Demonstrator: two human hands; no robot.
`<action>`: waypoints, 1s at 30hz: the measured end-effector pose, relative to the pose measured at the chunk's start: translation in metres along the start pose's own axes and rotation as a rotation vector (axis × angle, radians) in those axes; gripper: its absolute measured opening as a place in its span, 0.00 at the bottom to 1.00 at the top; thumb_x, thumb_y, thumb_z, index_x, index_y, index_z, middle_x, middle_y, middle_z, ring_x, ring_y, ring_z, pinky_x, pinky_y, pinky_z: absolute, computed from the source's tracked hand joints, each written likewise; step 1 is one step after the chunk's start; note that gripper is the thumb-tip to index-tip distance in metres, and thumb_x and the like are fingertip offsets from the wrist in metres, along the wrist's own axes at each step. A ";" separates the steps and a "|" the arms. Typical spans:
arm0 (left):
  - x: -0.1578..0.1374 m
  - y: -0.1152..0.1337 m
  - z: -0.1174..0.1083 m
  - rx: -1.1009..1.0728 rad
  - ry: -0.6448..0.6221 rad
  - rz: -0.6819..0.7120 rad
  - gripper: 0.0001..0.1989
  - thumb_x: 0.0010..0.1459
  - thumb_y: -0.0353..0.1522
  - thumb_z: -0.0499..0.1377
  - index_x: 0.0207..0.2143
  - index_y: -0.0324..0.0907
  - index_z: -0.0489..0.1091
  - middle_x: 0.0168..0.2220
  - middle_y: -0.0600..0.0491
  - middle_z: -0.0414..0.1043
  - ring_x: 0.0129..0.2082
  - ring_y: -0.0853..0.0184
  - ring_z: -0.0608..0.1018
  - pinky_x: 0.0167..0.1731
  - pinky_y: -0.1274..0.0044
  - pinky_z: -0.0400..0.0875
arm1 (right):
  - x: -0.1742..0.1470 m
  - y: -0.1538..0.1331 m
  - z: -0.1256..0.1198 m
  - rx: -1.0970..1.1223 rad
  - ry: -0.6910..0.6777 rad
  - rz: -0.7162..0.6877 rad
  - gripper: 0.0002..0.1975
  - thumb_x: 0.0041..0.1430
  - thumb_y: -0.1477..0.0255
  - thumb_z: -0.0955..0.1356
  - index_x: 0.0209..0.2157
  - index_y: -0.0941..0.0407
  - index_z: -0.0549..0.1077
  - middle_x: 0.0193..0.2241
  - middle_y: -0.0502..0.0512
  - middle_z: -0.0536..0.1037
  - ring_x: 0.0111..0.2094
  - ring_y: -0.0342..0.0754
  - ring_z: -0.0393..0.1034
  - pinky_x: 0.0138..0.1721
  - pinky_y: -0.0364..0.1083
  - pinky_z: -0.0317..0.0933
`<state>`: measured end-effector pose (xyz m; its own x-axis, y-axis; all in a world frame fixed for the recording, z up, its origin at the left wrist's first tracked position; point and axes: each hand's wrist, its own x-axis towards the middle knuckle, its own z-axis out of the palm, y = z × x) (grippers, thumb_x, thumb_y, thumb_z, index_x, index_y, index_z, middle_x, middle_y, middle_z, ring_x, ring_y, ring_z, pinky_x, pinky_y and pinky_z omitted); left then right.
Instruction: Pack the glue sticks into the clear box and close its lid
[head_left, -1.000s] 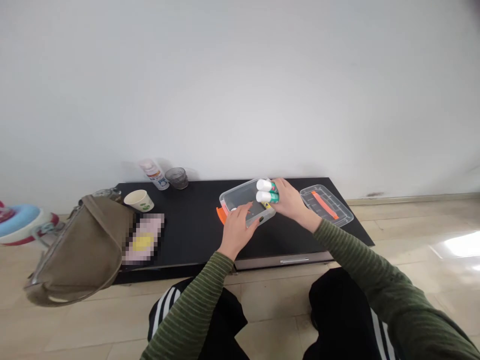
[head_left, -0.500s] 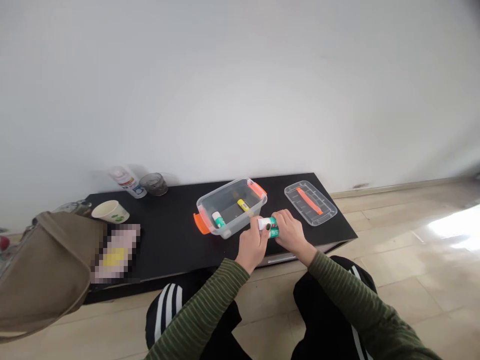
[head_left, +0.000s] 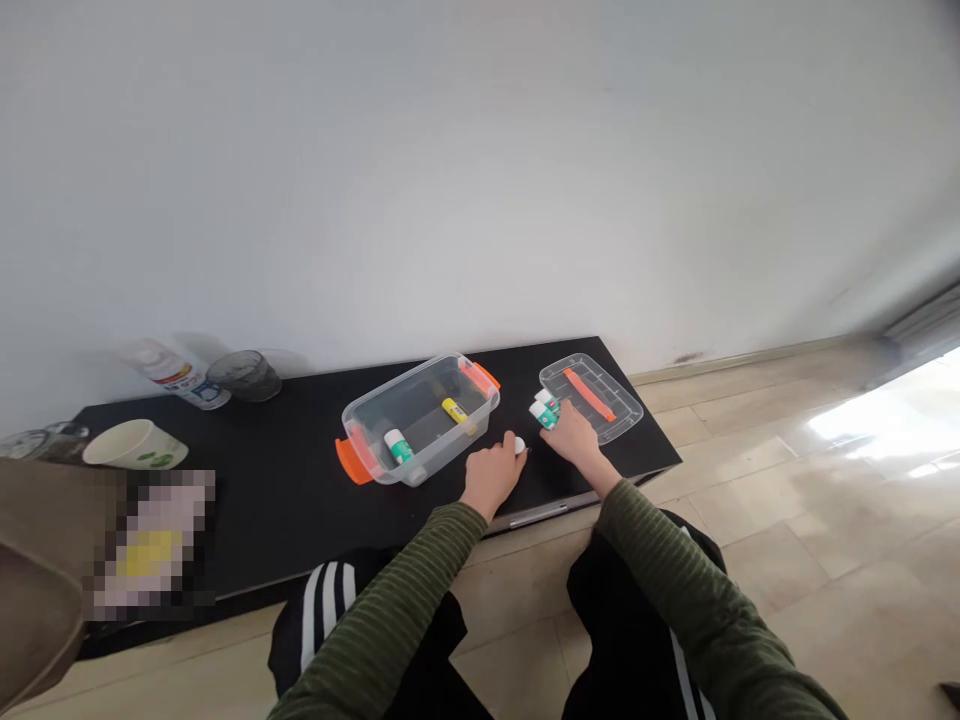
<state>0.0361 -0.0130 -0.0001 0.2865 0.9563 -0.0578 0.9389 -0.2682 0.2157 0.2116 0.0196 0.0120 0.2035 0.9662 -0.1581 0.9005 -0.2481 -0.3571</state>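
My left hand (head_left: 491, 478) is closed around a glue stick (head_left: 520, 445); only its white end shows past my fingers. Two green-and-white glue sticks (head_left: 543, 416) lie side by side in the grip of my right hand (head_left: 574, 437), just left of a clear lid (head_left: 632, 408) with an orange handle. Left of both hands stands a clear plastic box (head_left: 375, 398) with orange clips. Inside it are one green-and-white glue stick (head_left: 399, 446) and a yellow stick (head_left: 454, 409), lying apart.
On the black table (head_left: 292, 480), a paper cup (head_left: 135, 445), a dark glass (head_left: 244, 375) and a tilted-looking spray can (head_left: 180, 375) stand at the left. A brown bag (head_left: 45, 560) covers the near left corner beside a blurred-out patch. A wall rises behind.
My hands have separated. The right has moved away with two glue sticks, while the left keeps one. The view has shifted, so the table things sit farther left.
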 end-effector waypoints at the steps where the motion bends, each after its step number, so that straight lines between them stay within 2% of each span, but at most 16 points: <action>1: 0.005 0.002 0.005 0.043 -0.019 0.009 0.19 0.68 0.42 0.46 0.51 0.38 0.64 0.36 0.40 0.77 0.38 0.52 0.81 0.36 0.70 0.69 | 0.002 -0.001 0.003 -0.011 -0.007 0.005 0.23 0.54 0.65 0.70 0.50 0.56 0.63 0.47 0.64 0.74 0.47 0.61 0.72 0.40 0.52 0.64; 8: 0.024 0.006 0.029 0.083 0.017 -0.037 0.18 0.66 0.42 0.51 0.50 0.38 0.64 0.46 0.41 0.69 0.39 0.55 0.80 0.34 0.71 0.72 | 0.008 -0.003 0.027 -0.085 0.038 -0.006 0.25 0.55 0.61 0.71 0.50 0.58 0.64 0.50 0.67 0.70 0.51 0.61 0.69 0.44 0.52 0.65; 12: 0.028 0.005 0.034 -0.023 0.027 -0.057 0.18 0.64 0.39 0.56 0.51 0.39 0.63 0.50 0.42 0.64 0.40 0.58 0.81 0.34 0.73 0.73 | 0.008 -0.001 0.029 -0.123 0.101 -0.043 0.24 0.57 0.60 0.71 0.49 0.58 0.65 0.50 0.67 0.69 0.53 0.61 0.66 0.43 0.51 0.66; 16: 0.029 0.003 0.036 -0.238 0.049 -0.021 0.28 0.59 0.34 0.63 0.58 0.39 0.57 0.54 0.41 0.60 0.48 0.55 0.79 0.42 0.71 0.74 | 0.005 0.000 0.024 -0.164 0.118 -0.072 0.21 0.61 0.60 0.69 0.49 0.59 0.66 0.50 0.68 0.70 0.54 0.61 0.63 0.43 0.52 0.66; 19: 0.024 0.003 0.032 -0.355 0.048 0.008 0.35 0.56 0.29 0.63 0.62 0.38 0.53 0.57 0.40 0.59 0.53 0.54 0.76 0.49 0.69 0.72 | 0.001 -0.003 0.014 -0.124 0.202 -0.164 0.18 0.63 0.64 0.66 0.51 0.59 0.67 0.49 0.67 0.71 0.54 0.61 0.62 0.47 0.54 0.64; 21: 0.017 0.002 0.027 -0.393 0.038 0.019 0.36 0.56 0.28 0.63 0.64 0.38 0.52 0.58 0.39 0.58 0.54 0.54 0.76 0.51 0.69 0.71 | -0.005 -0.011 0.005 -0.044 0.305 -0.311 0.17 0.64 0.69 0.64 0.53 0.59 0.67 0.51 0.66 0.71 0.55 0.59 0.62 0.52 0.55 0.61; 24: 0.003 -0.002 0.016 -0.383 0.057 0.060 0.35 0.56 0.28 0.62 0.64 0.38 0.51 0.60 0.38 0.57 0.55 0.54 0.75 0.53 0.68 0.71 | -0.015 -0.039 -0.011 0.081 0.460 -0.534 0.16 0.65 0.73 0.62 0.53 0.57 0.69 0.53 0.64 0.71 0.55 0.57 0.62 0.55 0.55 0.58; 26: -0.008 -0.007 0.009 -0.327 0.070 0.093 0.33 0.56 0.28 0.61 0.63 0.38 0.53 0.60 0.38 0.57 0.56 0.53 0.74 0.53 0.67 0.71 | -0.016 -0.069 -0.020 0.107 0.495 -0.625 0.15 0.65 0.73 0.61 0.51 0.57 0.71 0.50 0.63 0.73 0.54 0.57 0.63 0.55 0.55 0.57; 28: -0.019 -0.014 0.005 -0.261 0.074 0.114 0.32 0.57 0.28 0.61 0.62 0.39 0.53 0.61 0.38 0.57 0.56 0.53 0.73 0.51 0.67 0.72 | -0.009 -0.106 -0.025 0.060 0.407 -0.695 0.15 0.65 0.73 0.61 0.50 0.57 0.72 0.48 0.63 0.74 0.53 0.57 0.64 0.55 0.55 0.58; 30: -0.029 -0.022 0.003 -0.207 0.076 0.123 0.32 0.57 0.29 0.60 0.62 0.40 0.53 0.62 0.39 0.57 0.57 0.53 0.72 0.51 0.67 0.73 | 0.006 -0.144 -0.023 -0.070 0.183 -0.710 0.16 0.65 0.72 0.61 0.51 0.59 0.73 0.48 0.64 0.76 0.52 0.55 0.66 0.53 0.51 0.61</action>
<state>0.0080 -0.0351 -0.0064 0.3739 0.9259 0.0532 0.8363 -0.3614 0.4122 0.0917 0.0629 0.0835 -0.3827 0.8901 0.2475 0.8604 0.4410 -0.2553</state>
